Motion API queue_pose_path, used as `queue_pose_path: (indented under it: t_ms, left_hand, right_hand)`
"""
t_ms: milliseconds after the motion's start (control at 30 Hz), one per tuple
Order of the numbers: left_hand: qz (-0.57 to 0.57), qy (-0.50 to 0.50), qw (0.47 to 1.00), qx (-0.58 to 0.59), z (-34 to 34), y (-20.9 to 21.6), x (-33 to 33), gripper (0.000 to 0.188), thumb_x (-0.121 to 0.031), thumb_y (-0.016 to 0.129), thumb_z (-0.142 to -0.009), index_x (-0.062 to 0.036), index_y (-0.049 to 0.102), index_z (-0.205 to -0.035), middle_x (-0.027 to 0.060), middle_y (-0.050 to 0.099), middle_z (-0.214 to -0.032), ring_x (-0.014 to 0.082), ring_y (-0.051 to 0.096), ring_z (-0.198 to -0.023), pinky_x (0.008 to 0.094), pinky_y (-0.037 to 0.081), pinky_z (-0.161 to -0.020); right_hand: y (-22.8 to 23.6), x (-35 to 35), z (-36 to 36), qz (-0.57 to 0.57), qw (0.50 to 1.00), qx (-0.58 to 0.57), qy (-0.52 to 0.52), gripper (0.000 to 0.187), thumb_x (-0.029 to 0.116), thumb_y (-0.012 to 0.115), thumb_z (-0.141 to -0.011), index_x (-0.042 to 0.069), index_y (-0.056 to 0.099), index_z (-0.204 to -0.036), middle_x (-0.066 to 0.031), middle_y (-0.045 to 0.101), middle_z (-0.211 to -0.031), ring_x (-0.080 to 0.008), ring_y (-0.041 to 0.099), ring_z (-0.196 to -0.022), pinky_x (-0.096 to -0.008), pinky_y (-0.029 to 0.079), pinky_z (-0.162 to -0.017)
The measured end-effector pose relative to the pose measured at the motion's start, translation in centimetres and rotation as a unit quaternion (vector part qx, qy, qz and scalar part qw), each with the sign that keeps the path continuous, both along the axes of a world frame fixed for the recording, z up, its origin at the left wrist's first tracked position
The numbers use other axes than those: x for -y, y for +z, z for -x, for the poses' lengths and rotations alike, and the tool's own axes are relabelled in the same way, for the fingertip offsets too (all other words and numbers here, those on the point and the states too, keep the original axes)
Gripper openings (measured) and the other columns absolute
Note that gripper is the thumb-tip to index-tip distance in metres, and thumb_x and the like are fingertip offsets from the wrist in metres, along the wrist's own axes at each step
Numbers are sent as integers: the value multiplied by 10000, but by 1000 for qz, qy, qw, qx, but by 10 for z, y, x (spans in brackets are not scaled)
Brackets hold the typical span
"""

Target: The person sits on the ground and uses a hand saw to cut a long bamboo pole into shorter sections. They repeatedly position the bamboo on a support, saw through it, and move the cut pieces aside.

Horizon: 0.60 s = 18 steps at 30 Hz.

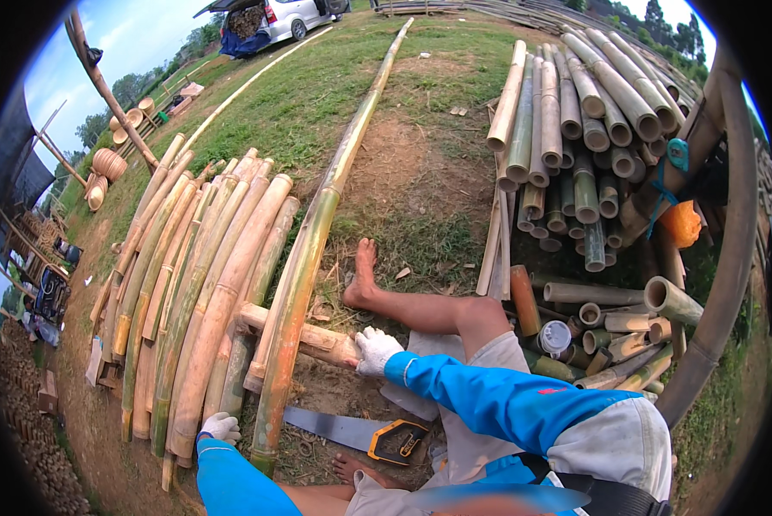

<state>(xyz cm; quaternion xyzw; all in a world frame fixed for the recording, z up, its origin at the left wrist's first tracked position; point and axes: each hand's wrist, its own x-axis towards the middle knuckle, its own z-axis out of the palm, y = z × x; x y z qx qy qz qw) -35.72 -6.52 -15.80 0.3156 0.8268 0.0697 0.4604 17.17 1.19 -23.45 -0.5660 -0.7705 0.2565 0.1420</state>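
A long green-and-tan bamboo pole [327, 202] runs from near my feet far out over the grass. It lies across a short, thick log [321, 342], and my right hand [376, 352], in a white glove, has its fingers curled against the log's right end. At lower left my left hand [221, 427], gloved too, is beside the near ends of the stacked bamboo poles [223, 301]. Its fingers are bent, and what they hold, if anything, is hidden. Between my hands a handsaw [352, 432] with a yellow-and-black handle lies on the ground, touched by neither hand.
A large stack of cut bamboo [588, 163] rises at right, with short offcuts [618, 344] and a lidded cup [554, 337] below. A tape measure [677, 154] and an orange bundle [681, 225] are on the bamboo frame [730, 258]. A car [291, 19] stands far back.
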Motion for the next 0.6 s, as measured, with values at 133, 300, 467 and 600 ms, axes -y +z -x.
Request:
queue_pose_path:
  t_ms: [133, 300, 467, 600]
  left_hand:
    - [0, 3, 1000, 3, -1, 2, 0, 688, -256, 711, -1032, -84, 430, -1636, 205, 706, -1354, 348, 762, -1087, 475, 651, -800]
    - [10, -9, 1000, 3, -4, 6, -1, 688, -241, 703, -1034, -80, 424, -1641, 198, 721, -1328, 333, 771, -1060, 461, 649, -782]
    - [9, -5, 1000, -3, -7, 9, 0, 669, -239, 699, -1036, -75, 439, -1630, 191, 725, -1325, 329, 773, -1055, 456, 649, -779]
    - [3, -4, 1000, 4, -9, 12, 2, 613, -240, 700, -1036, -66, 491, -1585, 186, 725, -1324, 327, 773, -1054, 454, 649, -781]
  right_hand:
    - [1, 1, -1, -13, 1000, -12, -1, 737, 610, 715, -945, 60, 611, -1425, -245, 603, -1346, -454, 620, -1250, -540, 545, -1048]
    - [3, 1, 0, 7, 1000, 1, -2, 741, 605, 717, -945, 60, 608, -1435, -246, 598, -1359, -452, 610, -1269, -537, 540, -1063]
    - [4, 1, 0, -1, 1000, -6, -1, 744, 605, 715, -947, 59, 605, -1440, -244, 595, -1370, -450, 603, -1282, -535, 535, -1075]
    - [4, 1, 0, 12, 1000, -7, -1, 745, 604, 713, -948, 58, 603, -1443, -243, 594, -1371, -451, 600, -1287, -533, 532, -1079]
